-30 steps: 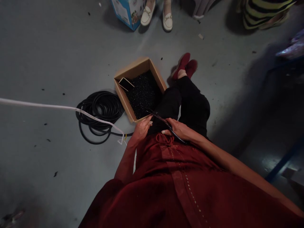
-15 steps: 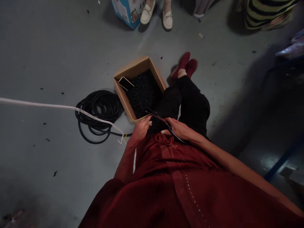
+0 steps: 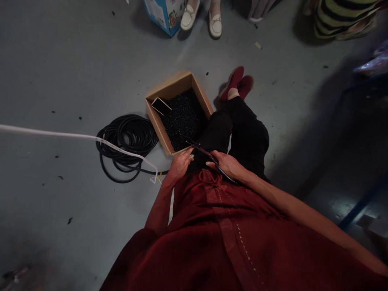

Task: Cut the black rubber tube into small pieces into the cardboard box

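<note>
My right hand [image 3: 226, 163] is wrapped around the dark handles of a long, plier-like cutting tool [image 3: 206, 152]. Its narrow jaws point left over the near edge of a cardboard box [image 3: 160, 135], beside the fingertips of my left hand [image 3: 181, 162]. My left hand is closed, with its fingers pressed together. A black hose [image 3: 148, 171] runs from a coil on the floor and passes behind my left wrist; the part within the fingers is hidden. Small black cut pieces [image 3: 184, 115] fill the bottom of the box.
Inside the box leans a dark rectangular object [image 3: 161, 106] with a pale edge. The black hose coil [image 3: 121, 137] lies left of the box. A white cord [image 3: 75, 136] stretches in from the left. Another person's white shoes [image 3: 215, 25] and a blue carton [image 3: 160, 16] are ahead.
The right hand and tool handles have shifted very slightly. The view has moved a little; the hands, box and hose otherwise look the same.
</note>
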The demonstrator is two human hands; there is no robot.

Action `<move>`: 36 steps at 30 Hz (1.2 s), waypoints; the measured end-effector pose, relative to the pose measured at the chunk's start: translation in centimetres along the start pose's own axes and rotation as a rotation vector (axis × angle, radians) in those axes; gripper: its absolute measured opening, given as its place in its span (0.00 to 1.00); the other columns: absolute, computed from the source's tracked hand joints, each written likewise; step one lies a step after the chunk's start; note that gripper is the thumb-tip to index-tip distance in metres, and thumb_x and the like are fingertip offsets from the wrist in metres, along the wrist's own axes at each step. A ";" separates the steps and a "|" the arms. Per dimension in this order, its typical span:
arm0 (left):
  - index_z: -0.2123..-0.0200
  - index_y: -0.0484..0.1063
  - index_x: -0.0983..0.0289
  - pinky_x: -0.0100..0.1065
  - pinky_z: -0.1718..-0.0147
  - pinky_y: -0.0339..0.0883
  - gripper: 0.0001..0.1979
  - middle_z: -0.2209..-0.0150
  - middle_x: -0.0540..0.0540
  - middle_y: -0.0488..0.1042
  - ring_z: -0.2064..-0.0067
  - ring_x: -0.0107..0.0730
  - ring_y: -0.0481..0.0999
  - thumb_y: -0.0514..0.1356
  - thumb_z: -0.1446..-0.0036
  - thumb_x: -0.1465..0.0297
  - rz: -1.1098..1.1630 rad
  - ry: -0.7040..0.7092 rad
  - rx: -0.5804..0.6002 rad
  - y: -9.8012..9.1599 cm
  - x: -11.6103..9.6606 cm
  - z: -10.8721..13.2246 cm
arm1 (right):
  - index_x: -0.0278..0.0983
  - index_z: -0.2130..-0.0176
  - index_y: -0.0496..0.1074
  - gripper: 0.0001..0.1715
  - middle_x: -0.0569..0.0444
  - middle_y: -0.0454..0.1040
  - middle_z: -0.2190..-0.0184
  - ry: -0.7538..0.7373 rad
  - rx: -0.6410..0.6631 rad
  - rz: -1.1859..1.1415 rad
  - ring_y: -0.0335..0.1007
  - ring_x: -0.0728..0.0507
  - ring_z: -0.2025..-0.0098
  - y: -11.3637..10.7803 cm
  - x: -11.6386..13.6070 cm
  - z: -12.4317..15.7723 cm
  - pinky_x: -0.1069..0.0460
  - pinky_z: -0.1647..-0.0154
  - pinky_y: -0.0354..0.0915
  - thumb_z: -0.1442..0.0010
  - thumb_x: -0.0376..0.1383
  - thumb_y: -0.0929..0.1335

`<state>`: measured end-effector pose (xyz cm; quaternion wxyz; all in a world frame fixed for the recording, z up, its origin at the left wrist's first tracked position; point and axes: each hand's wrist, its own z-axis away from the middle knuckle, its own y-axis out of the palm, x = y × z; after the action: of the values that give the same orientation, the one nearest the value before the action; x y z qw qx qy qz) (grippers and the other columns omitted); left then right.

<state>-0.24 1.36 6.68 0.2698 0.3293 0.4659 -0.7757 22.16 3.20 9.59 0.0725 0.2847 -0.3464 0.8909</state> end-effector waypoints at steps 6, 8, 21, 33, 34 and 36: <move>0.42 0.66 0.71 0.33 0.60 0.70 0.22 0.59 0.59 0.77 0.64 0.30 0.74 0.49 0.36 0.69 0.078 -0.055 0.016 0.6 0.5 -0.2 | 0.38 0.55 0.64 0.25 0.46 0.75 0.59 0.049 0.017 0.033 0.72 0.41 0.60 0.1 0.2 -0.2 0.52 0.65 0.59 0.35 0.55 0.56; 0.41 0.66 0.70 0.32 0.62 0.70 0.22 0.61 0.58 0.77 0.66 0.29 0.73 0.49 0.35 0.68 0.091 -0.075 0.020 0.7 0.6 -0.3 | 0.39 0.55 0.64 0.26 0.46 0.75 0.59 0.063 0.025 0.060 0.72 0.40 0.60 0.1 0.3 -0.4 0.52 0.66 0.58 0.35 0.56 0.56; 0.41 0.66 0.69 0.28 0.67 0.64 0.24 0.70 0.51 0.72 0.72 0.24 0.67 0.48 0.36 0.66 0.216 -0.137 0.045 0.4 2.6 -1.1 | 0.39 0.54 0.64 0.25 0.44 0.77 0.60 0.075 0.052 0.193 0.74 0.37 0.60 0.6 0.8 -2.5 0.50 0.68 0.58 0.35 0.54 0.56; 0.41 0.66 0.67 0.26 0.69 0.63 0.24 0.71 0.51 0.72 0.73 0.23 0.65 0.49 0.38 0.68 0.249 -0.148 0.070 1.3 3.9 -1.9 | 0.38 0.51 0.65 0.28 0.42 0.77 0.61 0.131 0.099 0.267 0.75 0.36 0.59 0.9 0.6 -3.3 0.50 0.65 0.62 0.35 0.56 0.55; 0.41 0.66 0.67 0.26 0.69 0.63 0.24 0.70 0.51 0.73 0.73 0.23 0.66 0.49 0.38 0.68 0.252 -0.145 0.069 1.3 3.9 -1.9 | 0.38 0.51 0.65 0.29 0.42 0.77 0.61 0.133 0.106 0.264 0.75 0.36 0.59 0.9 0.6 -3.3 0.50 0.65 0.62 0.35 0.56 0.55; 0.41 0.67 0.68 0.26 0.69 0.63 0.23 0.70 0.52 0.73 0.72 0.24 0.66 0.49 0.38 0.68 0.263 -0.137 0.068 1.3 4.0 -2.0 | 0.38 0.50 0.65 0.29 0.42 0.77 0.61 0.135 0.113 0.263 0.75 0.36 0.59 0.8 0.6 -3.3 0.50 0.64 0.62 0.35 0.55 0.55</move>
<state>-1.35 2.14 2.22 0.3888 0.3427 0.3730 -0.7696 19.84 4.73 7.46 -0.0379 0.1801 -0.3241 0.9279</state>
